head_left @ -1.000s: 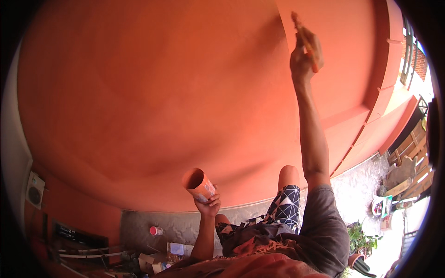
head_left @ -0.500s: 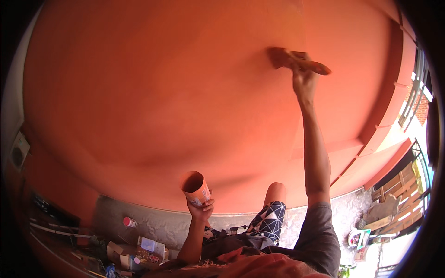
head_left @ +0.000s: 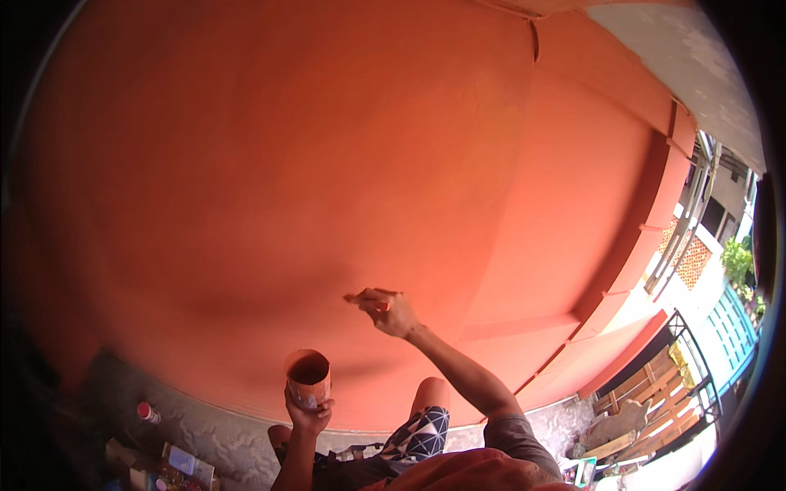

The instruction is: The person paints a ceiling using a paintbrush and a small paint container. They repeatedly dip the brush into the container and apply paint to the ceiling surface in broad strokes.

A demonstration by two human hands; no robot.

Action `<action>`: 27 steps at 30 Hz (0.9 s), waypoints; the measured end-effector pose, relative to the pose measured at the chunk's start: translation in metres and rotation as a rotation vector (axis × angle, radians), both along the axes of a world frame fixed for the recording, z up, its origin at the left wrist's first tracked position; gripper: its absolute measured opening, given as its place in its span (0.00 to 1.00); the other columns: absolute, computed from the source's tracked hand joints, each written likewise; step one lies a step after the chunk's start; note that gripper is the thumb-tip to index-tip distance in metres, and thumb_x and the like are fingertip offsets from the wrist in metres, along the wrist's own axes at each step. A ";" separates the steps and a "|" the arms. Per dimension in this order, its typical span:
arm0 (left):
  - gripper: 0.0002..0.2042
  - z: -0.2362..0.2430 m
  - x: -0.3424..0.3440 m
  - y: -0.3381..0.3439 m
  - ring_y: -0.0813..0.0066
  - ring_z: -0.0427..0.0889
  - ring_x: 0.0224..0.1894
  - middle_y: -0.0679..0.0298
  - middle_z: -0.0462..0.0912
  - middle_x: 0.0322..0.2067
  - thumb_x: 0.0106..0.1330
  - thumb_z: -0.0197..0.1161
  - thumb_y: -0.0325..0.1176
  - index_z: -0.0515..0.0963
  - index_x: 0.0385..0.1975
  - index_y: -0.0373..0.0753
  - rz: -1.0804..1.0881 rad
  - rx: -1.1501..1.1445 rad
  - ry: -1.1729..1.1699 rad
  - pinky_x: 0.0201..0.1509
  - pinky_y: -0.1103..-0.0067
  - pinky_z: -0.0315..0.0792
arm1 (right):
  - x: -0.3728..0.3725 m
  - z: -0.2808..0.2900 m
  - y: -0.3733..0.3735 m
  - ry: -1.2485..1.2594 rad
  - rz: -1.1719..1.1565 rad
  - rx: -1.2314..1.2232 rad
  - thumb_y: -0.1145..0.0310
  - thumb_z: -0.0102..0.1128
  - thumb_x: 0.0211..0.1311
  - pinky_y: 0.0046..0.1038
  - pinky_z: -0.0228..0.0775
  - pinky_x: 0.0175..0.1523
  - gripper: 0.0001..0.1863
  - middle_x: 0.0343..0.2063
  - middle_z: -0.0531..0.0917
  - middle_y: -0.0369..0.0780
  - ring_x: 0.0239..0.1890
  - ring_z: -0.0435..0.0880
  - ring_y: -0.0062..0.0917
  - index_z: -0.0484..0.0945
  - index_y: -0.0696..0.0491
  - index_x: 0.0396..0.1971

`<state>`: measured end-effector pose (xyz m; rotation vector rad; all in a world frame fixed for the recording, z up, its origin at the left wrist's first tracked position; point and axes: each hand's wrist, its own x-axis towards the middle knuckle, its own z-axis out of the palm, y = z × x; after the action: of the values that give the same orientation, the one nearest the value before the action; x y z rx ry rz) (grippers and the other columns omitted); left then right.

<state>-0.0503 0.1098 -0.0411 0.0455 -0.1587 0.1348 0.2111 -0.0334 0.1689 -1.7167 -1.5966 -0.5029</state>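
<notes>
Snugly, the fingers of the right hand (head_left: 391, 313) curl around a brush (head_left: 351, 299) before an orange wall (head_left: 286, 180), though whether its bristles touch the wall cannot be told; below and to the left, the fingers of the left hand (head_left: 308, 419) wrap the lower part of a can (head_left: 313, 390), its open mouth facing up; a red-and-white tub (head_left: 147, 412) sits on the gray floor (head_left: 233, 446) at lower left; wooden slats (head_left: 657, 371) stand at right.

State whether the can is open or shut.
Open: the can, held in the left hand, shows its dark inside through an uncovered mouth.
</notes>
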 end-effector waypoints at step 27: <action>0.42 0.044 0.014 -0.021 0.61 0.78 0.30 0.55 0.79 0.50 0.63 0.51 0.72 0.69 0.63 0.39 0.003 -0.012 0.018 0.21 0.79 0.71 | -0.097 0.078 0.002 1.405 0.557 -0.193 0.63 0.63 0.71 0.20 0.72 0.28 0.15 0.30 0.82 0.37 0.24 0.81 0.19 0.78 0.57 0.49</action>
<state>-0.0360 0.0885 0.0027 0.0348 -0.1401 0.1382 0.1142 -0.0310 0.2465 -1.0958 -0.9155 0.9752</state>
